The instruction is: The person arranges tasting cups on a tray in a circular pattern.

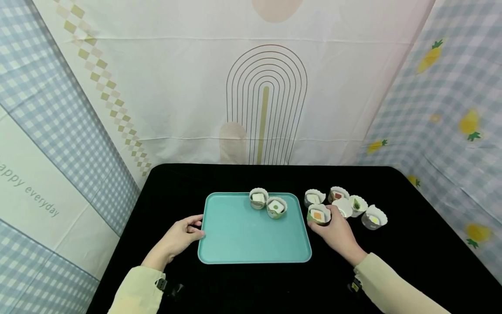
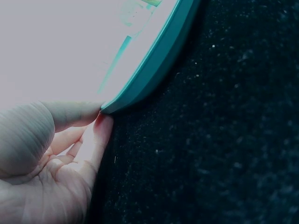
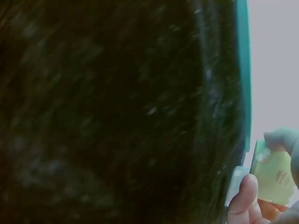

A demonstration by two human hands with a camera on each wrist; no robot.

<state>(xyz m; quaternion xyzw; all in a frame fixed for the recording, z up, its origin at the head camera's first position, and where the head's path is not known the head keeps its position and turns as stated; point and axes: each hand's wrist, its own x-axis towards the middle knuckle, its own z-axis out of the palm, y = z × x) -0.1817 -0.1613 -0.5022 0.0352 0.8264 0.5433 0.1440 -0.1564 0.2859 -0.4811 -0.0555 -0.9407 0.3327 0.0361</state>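
Observation:
A turquoise tray (image 1: 251,242) lies on the black table. My left hand (image 1: 181,235) is at its left edge; in the left wrist view the thumb (image 2: 77,113) and a finger meet at the tray rim (image 2: 140,81). My right hand (image 1: 338,231) grips a green paper baking cup (image 1: 313,220) between thumb and fingers, just right of the tray. A white block with an orange square (image 1: 317,216) sits inside it. The right wrist view shows the cup's green side (image 3: 275,175) between the fingers. Two baking cups, one (image 1: 258,205) and another (image 1: 276,213), stand at the tray's back right.
Several more baking cups stand right of the tray, among them a white one (image 1: 313,199), one with a dark red top inside (image 1: 338,194), one with green inside (image 1: 357,208) and one with yellow inside (image 1: 372,223). A patterned curtain (image 1: 188,96) hangs behind the table.

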